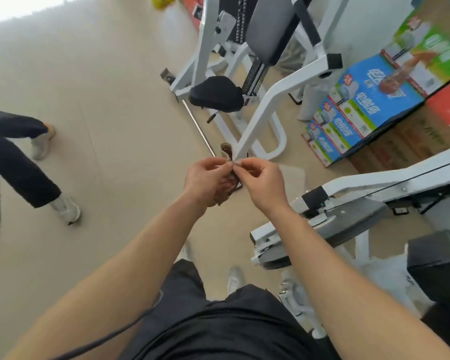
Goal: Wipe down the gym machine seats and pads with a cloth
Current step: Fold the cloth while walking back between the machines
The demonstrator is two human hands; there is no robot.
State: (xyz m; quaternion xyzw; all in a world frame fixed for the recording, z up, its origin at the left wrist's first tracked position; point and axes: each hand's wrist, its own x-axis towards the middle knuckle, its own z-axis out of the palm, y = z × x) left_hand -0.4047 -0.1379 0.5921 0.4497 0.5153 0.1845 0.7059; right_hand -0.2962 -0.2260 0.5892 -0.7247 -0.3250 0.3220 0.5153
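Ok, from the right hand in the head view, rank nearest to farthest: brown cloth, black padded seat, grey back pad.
1. The brown cloth, pinched in the right hand.
2. The black padded seat, ahead, slightly left.
3. The grey back pad, beyond the seat.

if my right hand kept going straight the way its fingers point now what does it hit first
The right hand pinches the brown cloth, so that comes first, with the left hand fingertips just behind it. Past those it would probably reach the white machine frame, though depth is unclear.
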